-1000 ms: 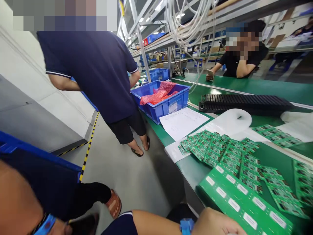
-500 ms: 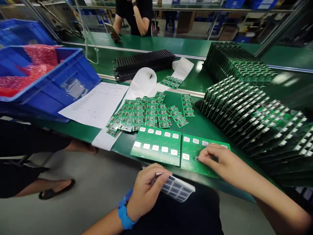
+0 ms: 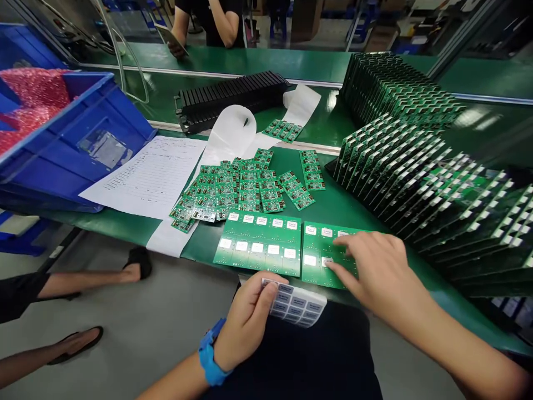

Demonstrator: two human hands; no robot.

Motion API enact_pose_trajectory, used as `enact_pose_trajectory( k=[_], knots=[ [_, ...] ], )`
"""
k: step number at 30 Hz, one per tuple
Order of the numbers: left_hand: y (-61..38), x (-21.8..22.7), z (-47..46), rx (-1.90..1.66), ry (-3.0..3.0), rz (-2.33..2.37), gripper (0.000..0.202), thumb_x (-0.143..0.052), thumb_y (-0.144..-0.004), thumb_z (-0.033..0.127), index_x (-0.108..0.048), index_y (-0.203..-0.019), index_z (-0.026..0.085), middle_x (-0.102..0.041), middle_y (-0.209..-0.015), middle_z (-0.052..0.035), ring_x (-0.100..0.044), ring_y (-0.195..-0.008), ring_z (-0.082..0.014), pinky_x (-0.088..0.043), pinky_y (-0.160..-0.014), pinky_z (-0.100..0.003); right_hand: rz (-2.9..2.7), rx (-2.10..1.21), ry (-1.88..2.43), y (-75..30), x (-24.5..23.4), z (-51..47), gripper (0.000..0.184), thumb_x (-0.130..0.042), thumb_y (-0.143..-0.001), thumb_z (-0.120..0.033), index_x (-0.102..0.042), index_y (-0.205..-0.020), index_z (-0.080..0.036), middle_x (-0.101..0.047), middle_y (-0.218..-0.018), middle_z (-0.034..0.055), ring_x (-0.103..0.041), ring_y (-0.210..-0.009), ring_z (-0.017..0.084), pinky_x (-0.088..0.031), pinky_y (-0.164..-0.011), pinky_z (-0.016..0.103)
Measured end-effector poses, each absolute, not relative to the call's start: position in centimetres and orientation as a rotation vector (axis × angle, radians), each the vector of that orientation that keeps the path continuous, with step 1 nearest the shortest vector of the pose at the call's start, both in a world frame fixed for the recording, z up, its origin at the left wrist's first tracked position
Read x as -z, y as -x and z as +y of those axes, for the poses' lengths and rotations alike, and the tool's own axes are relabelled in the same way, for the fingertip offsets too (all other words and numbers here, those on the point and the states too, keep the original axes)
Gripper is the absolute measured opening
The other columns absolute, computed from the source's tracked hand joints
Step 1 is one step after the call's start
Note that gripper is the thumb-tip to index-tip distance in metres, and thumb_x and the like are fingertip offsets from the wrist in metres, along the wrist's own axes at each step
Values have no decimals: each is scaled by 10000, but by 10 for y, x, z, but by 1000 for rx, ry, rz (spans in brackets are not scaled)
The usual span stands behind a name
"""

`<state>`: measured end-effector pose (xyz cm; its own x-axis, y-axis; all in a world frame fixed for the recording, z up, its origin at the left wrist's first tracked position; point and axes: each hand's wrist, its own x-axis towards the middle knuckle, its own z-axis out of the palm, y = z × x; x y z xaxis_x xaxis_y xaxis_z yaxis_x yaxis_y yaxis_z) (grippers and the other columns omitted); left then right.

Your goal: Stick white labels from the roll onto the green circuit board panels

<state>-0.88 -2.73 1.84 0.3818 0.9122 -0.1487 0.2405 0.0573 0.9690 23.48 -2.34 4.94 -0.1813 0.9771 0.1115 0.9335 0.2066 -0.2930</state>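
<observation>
My left hand, with a blue band on its wrist, pinches a sheet of labels just off the bench's front edge. Rows of grey printed labels show on the sheet. My right hand is over the right green circuit board panel, thumb and forefinger apart. The thumb tip touches or nearly touches a label in the panel's lower row. Beside it lies the left circuit board panel, with two rows of white labels. My right hand hides much of the right panel.
Small circuit boards lie clustered behind the panels. Racked boards stand at right. A black rack, a white roll, a printed sheet and a blue bin are around. A person sits opposite, holding a flat device.
The label that my right hand pinched is now on the right panel's lower row, and the thumb and forefinger have parted. The camera view has shifted slightly. My left hand still holds the sheet.
</observation>
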Motion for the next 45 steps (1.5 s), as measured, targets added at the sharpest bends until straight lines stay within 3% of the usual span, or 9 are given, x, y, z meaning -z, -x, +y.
enact_pose_trajectory(
  k=[8, 18, 23, 26, 29, 34, 38, 41, 45],
  knots=[
    [3, -30, -22, -594, -1480, 999, 265, -363, -943, 280, -605, -1022, 210, -580, -944, -42, -545, -850, -149, -440, -741, -217, -1931, -1074, 1709, -263, -62, -25, 175, -414, -905, -229, -432, -1079, -241, -542, -841, 4, -541, -833, 180, -438, -770, 335],
    [-18, -28, -21, -669, -1297, 1102, 137, -583, -827, 283, -635, -789, 162, -647, -675, -2, -578, -610, -111, -463, -554, -179, -2080, -690, 1706, -250, -42, -34, 158, -450, -861, -120, -499, -980, -212, -590, -869, 39, -550, -856, 219, -458, -756, 383],
    [-29, -28, -22, -646, -1382, 1090, 161, -576, -834, 291, -637, -769, 157, -620, -655, -2, -545, -595, -105, -441, -546, -183, -1972, -315, 1606, -239, -48, -50, 146, -476, -889, -143, -537, -1009, -197, -483, -1140, 124, -510, -995, 252, -434, -841, 420],
    [-33, -29, -23, -643, -1435, 1069, 167, -565, -842, 294, -634, -776, 157, -615, -662, -1, -533, -592, -99, -429, -553, -183, -1855, -648, 1529, -224, -55, -55, 147, -518, -892, -204, -552, -1034, -214, -529, -1041, 91, -524, -973, 227, -453, -813, 365],
    [-33, -30, -24, -640, -1512, 1071, 197, -552, -848, 303, -609, -734, 153, -576, -624, 7, -500, -567, -94, -404, -538, -185, -1699, -1021, 1484, -211, -63, -54, 49, -556, -873, -240, -596, -853, -221, -575, -841, 30, -558, -805, 183, -463, -690, 296],
    [-28, -27, -26, -648, -1628, 1084, 286, -554, -841, 308, -477, -605, 166, -475, -551, 30, -444, -522, -88, -363, -500, -190, -1425, -1099, 1579, -233, -71, -47, 151, -558, -855, -297, -582, -738, -204, -572, -742, 5, -546, -715, 166, -439, -663, 283],
    [-27, -28, -28, -630, -1647, 987, 194, -520, -865, 273, -527, -697, 175, -668, -838, -46, -614, -740, -146, -451, -626, -218, -1570, -1085, 1824, -275, -69, -40, 218, -526, -861, -369, -589, -742, -197, -579, -756, 17, -533, -709, 180, -422, -635, 300],
    [-30, -30, -28, -553, -1699, 958, 173, -502, -879, 259, -531, -726, 183, -664, -1077, -82, -611, -996, -202, -462, -720, -240, -1719, -1126, 1927, -288, -63, -36, 223, -519, -852, -366, -594, -729, -196, -562, -738, 12, -518, -643, 166, -406, -568, 287],
    [-33, -31, -27, -498, -1752, 1002, 175, -502, -882, 275, -499, -730, 189, -624, -1178, -74, -642, -894, -183, -446, -665, -237, -1805, -1032, 1970, -284, -56, -34, 202, -507, -855, -319, -593, -718, -197, -564, -750, 16, -530, -664, 170, -414, -588, 293]
  ],
)
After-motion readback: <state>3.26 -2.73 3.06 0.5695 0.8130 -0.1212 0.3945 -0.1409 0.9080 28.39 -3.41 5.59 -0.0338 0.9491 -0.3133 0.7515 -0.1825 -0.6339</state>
